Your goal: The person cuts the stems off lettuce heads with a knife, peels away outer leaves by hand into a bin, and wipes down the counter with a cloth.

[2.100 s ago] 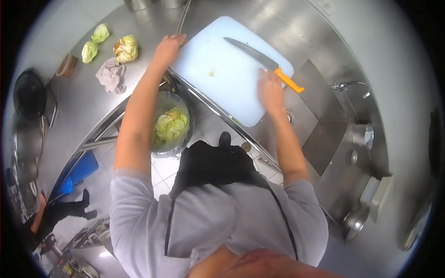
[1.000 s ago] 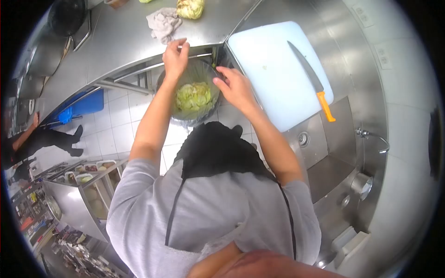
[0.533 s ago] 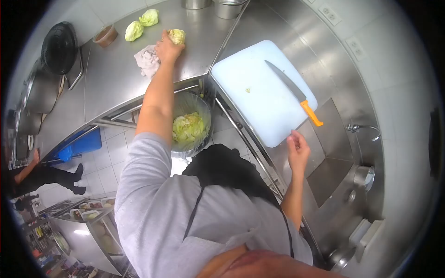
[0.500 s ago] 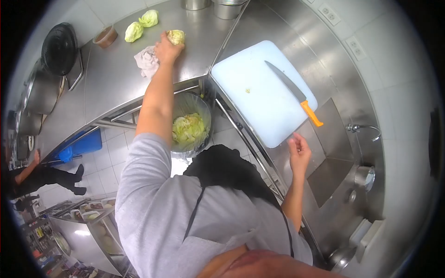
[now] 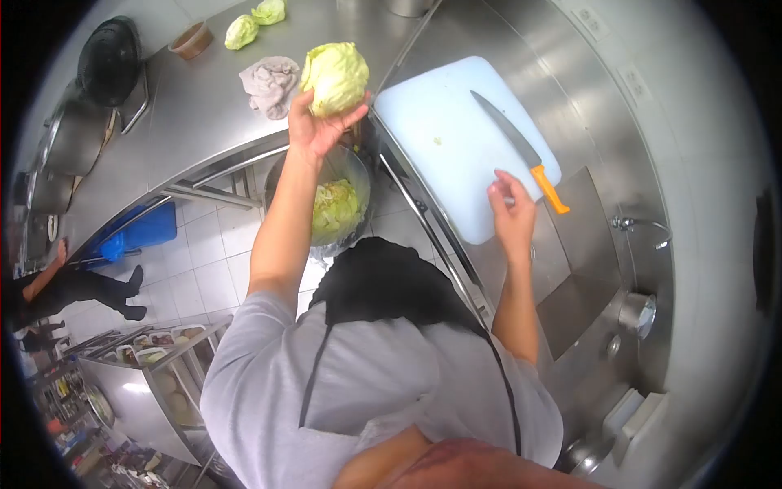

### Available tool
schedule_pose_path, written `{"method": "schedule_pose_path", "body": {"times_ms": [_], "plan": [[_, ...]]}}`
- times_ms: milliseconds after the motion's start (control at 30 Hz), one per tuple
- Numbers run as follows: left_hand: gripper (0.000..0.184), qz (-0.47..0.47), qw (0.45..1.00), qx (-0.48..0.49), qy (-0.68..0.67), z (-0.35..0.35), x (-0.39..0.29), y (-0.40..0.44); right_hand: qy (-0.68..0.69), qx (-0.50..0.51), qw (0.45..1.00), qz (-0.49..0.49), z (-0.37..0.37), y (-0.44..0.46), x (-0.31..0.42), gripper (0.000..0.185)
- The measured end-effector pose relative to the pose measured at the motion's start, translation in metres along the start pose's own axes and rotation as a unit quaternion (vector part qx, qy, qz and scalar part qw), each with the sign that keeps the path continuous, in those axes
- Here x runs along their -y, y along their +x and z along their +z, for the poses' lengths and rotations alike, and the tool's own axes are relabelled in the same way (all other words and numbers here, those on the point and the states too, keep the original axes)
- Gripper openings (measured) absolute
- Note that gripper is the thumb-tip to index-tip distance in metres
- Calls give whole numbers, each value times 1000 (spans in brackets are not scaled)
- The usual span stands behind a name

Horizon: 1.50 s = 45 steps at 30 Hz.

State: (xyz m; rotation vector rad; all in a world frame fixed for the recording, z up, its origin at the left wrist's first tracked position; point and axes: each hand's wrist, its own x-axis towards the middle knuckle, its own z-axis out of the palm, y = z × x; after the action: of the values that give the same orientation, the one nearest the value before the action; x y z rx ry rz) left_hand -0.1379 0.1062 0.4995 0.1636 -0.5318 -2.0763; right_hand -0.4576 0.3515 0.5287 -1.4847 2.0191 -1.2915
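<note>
My left hand (image 5: 315, 130) holds a pale green head of lettuce (image 5: 336, 77), cupped from below above the edge of the steel counter. Over the near edge of the white cutting board (image 5: 444, 175) hovers my right hand (image 5: 511, 213), fingers loosely bent and apart, with nothing seen in them. A knife (image 5: 517, 138) with an orange handle lies across the board's right side, and a small lettuce scrap (image 5: 437, 141) sits near its middle. Beside the held lettuce, a crumpled greyish cloth (image 5: 267, 85) rests on the counter. Two more lettuce heads (image 5: 242, 33) are farther back.
Below the counter gap stands a lined bin (image 5: 364, 191) holding lettuce leaves (image 5: 336, 212). A brown tub (image 5: 191, 41) and a black round pan (image 5: 110, 61) are at the back left. A faucet (image 5: 626, 222) is at right. Another person's legs (image 5: 98, 289) show at far left.
My left hand has lifted the lettuce off the counter and brought it right and closer. The cloth is left behind. My right hand has moved up over the board's edge.
</note>
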Motion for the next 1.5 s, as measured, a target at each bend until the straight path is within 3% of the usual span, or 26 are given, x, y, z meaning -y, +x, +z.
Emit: {"method": "schedule_pose_path", "body": {"times_ms": [33,133,233,333,367,467,533,633,667,767,800,900,1000,1100,1233,1267,1500], "plan": [[78,-7,1000,-21,-4,6,12,-8,-19,-12,999,-25,-3,8,-1,31],[88,-50,996,-79,5,39,40,-36,-325,-110,928,-145,-32,34,-31,38],[88,-69,974,35,214,44,63,-37,-457,-112,878,-82,-49,52,-87,40],[99,-104,886,115,437,82,78,-28,-415,41,909,21,-58,69,-115,42],[102,-105,843,152,506,87,87,-23,-420,31,907,-7,-57,67,-116,39],[82,-91,743,205,630,93,114,3,-440,-55,886,-135,-45,71,-135,33],[65,-96,680,242,686,100,128,19,-432,-1,899,-77,-41,75,-134,30],[69,-16,661,256,705,93,142,37,-364,49,930,12,-45,63,-96,32],[76,11,629,259,733,93,142,38,-332,60,941,41,-49,51,-83,33],[84,20,645,223,730,84,156,32,-124,11,987,103,-59,5,-66,35],[92,8,663,193,723,83,164,25,-105,10,989,101,-60,-11,-58,35],[92,49,656,162,736,98,185,12,-63,21,991,114,-62,-55,-34,33],[87,72,620,91,776,94,191,24,-73,25,991,110,-64,-82,-26,29],[77,-122,839,-43,529,90,179,45,-109,41,986,120,-63,-101,-21,28],[68,-254,807,-44,531,96,160,54,-171,66,978,100,-65,-116,-13,29],[61,-261,787,-40,557,95,162,55,-177,70,977,96,-64,-119,-15,29],[75,-219,780,-79,581,106,165,45,-183,120,969,115,-51,-126,-22,32]]}}
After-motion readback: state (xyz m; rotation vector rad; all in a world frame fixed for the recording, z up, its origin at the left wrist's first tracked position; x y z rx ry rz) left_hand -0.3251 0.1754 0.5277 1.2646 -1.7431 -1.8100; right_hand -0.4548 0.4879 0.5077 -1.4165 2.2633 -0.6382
